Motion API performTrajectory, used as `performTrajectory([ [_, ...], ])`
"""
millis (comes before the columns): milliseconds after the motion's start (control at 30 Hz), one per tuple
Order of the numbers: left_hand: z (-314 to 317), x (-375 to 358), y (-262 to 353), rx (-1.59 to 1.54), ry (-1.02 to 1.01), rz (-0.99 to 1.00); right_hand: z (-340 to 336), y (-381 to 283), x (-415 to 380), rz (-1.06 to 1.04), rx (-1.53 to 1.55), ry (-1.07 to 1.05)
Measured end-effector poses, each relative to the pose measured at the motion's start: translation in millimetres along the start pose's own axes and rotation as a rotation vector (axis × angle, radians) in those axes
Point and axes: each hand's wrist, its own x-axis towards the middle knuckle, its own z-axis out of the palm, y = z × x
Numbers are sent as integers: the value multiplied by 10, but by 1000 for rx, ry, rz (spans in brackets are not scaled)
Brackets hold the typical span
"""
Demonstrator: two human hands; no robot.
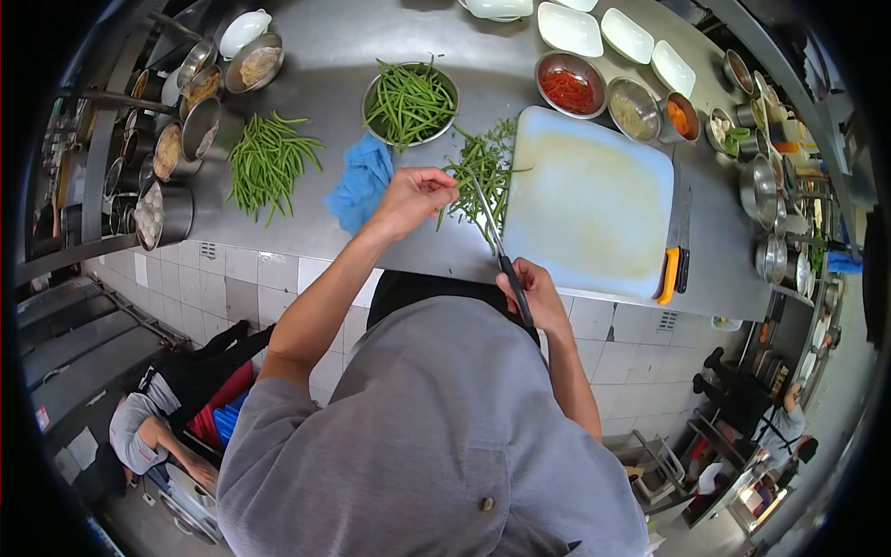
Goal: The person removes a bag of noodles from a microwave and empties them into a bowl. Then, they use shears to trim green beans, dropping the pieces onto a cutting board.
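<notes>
My left hand (418, 200) is closed in a pinch near the trimmed green pieces; what its fingertips hold is too small to name. In my right hand (531, 290) are black-handled scissors (485, 209), their blades pointing up over a pile of green bean scraps (484, 172). A steel bowl (369, 97) heaped with green beans (408, 104) stands above my left hand. More long green beans (269, 165) lie in a loose pile at the left. A crumpled blue cloth (360, 183) lies beside my left wrist.
Right of the scraps is a white cutting board (589, 204), with a yellow-handled knife (667, 277) along its edge. A bowl of red strips (568, 86), other bowls and white dishes (569, 30) stand behind. Two people (148, 432) (784, 422) are across the floor.
</notes>
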Motion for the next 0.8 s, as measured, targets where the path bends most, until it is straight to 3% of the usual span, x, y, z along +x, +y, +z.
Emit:
performTrajectory([
  [133,3,35,-60,54,-26,-48,13,65,-35,53,-4,32],
  [333,-41,129,-147,-773,160,90,52,152,-106,60,88,55],
  [600,-24,156,-228,-825,187,102,99,54,-95,-48,127,-86],
  [800,86,69,-343,-750,181,88,154,32,26,-14,118,-44],
])
